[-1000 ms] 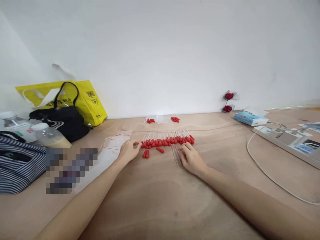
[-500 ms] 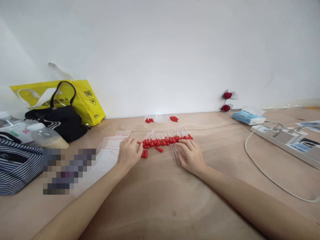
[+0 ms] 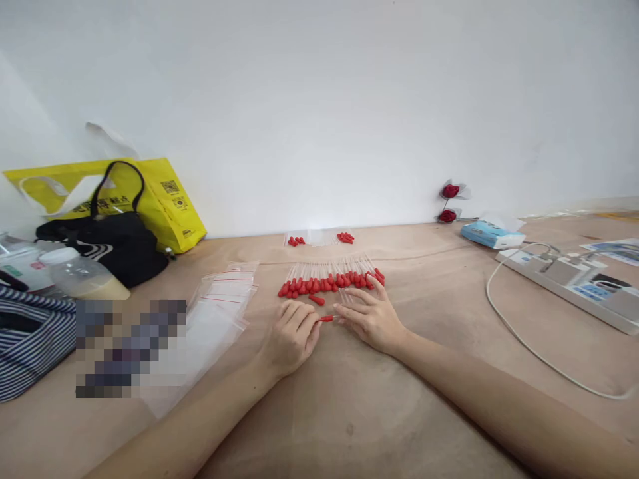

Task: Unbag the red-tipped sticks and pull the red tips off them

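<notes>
Between the thumb and fingers of my left hand [image 3: 293, 332] is a red rubber bulb [image 3: 326, 319], held level above the table. My right hand [image 3: 373, 320] pinches a thin clear tube [image 3: 336, 317] whose end meets the bulb's right end; whether it sits inside cannot be made out. Just beyond my hands lies a row of droppers [image 3: 329, 283], red bulbs toward me and clear stems pointing away. One loose red bulb [image 3: 316, 301] rests in front of the row. A few clear tubes [image 3: 346, 297] lie beside my right hand, partly hidden by its fingers.
Clear zip bags [image 3: 219, 313] lie left of my hands. Small bags with red bulbs [image 3: 345, 237] are near the wall. A yellow bag [image 3: 180, 206], black bag [image 3: 124, 246] and bottle [image 3: 90, 276] stand left; tissues [image 3: 492, 234] and a power strip [image 3: 574, 286] are right.
My left hand has moved right and nearer to me, now with a red bulb. My right hand has shifted slightly left and brought a tube to that bulb. The view has turned slightly.
</notes>
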Tool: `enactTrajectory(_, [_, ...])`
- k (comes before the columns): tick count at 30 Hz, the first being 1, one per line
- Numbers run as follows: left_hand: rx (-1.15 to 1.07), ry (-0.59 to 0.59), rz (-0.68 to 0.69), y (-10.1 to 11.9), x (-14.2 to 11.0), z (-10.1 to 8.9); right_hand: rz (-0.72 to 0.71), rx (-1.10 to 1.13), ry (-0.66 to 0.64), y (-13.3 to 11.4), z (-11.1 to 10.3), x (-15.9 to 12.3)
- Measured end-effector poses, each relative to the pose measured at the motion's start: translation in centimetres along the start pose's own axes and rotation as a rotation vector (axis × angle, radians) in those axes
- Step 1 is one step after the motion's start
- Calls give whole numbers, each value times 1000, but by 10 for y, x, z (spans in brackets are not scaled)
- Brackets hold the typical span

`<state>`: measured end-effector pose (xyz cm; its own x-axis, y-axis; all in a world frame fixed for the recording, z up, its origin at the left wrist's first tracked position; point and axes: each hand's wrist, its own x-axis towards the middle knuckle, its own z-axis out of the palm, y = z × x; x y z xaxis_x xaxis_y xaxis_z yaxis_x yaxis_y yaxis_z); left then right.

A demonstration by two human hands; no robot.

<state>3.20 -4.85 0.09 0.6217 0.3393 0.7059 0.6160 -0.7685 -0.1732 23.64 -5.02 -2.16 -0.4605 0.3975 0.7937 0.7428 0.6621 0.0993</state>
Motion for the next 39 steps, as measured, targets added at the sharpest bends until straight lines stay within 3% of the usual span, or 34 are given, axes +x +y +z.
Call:
enactTrajectory(12, [-79,-10,36,-3,4,18,-41,-27,18,-3,-2,1])
enactTrajectory(35, [-18,-104,39,-1,0,6,-87,13,-18,-6,-3,0])
enactTrajectory(39, [-21,-111,-42,-5,-5,4,-18,-3,11,-1,-5,-4])
